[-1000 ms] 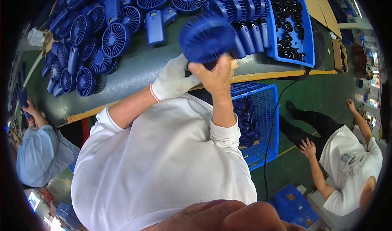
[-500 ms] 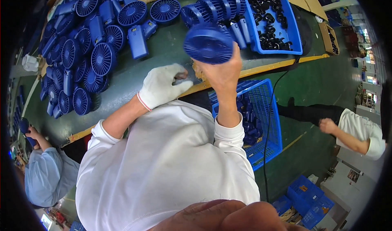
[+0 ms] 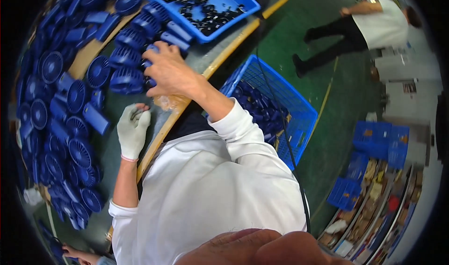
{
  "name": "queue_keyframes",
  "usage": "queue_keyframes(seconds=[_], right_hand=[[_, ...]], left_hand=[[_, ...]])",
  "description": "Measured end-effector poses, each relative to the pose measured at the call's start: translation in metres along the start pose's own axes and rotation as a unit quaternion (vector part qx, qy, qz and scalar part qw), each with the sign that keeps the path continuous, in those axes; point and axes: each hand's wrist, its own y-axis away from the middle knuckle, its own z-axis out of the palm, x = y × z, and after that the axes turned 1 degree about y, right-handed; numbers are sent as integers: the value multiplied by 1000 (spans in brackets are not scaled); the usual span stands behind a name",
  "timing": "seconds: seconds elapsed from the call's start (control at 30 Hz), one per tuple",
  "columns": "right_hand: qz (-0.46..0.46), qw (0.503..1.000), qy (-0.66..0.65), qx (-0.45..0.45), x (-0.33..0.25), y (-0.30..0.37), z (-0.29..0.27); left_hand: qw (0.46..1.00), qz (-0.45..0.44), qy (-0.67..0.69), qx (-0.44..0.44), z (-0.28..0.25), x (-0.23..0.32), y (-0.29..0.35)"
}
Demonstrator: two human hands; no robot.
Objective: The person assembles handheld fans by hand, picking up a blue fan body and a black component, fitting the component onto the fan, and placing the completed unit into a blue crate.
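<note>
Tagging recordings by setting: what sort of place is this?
Probably a factory assembly floor: a green workbench crowded with identical round blue plastic fan parts, blue plastic bins of small black components, and stacked blue crates.

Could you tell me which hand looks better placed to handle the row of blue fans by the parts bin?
The right, probably. The bare right hand already rests on the row of blue fans beside the blue parts bin. The gloved left hand lies nearer the body on the green table, apparently holding nothing.
</note>
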Motion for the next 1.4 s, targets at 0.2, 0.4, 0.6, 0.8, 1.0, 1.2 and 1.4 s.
queue_keyframes(seconds=[0.2, 0.4, 0.6, 0.8, 1.0, 1.2, 1.4], right_hand=[[24, 999, 39, -18, -15, 8, 1], [37, 984, 63, 160, -42, 66, -4], [112, 967, 26, 229, -45, 184, -1], [443, 890, 26, 104, -23, 309, 63], [745, 615, -248, 68, 80, 403, 129], [849, 417, -302, 118, 112, 488, 170], [420, 850, -249, 196, 45, 262, 94]], left_hand=[[999, 34, -32, 8, 0, -11, 0], [972, 111, -206, 28, -3, -5, 6], [975, 140, -171, 2, 5, 7, 3], [981, 128, -144, -6, 6, 1, -2], [942, 188, -278, 24, 6, 12, 8], [972, 147, -182, -5, 10, 13, 6], [984, 91, -155, 0, 3, 17, 10]])
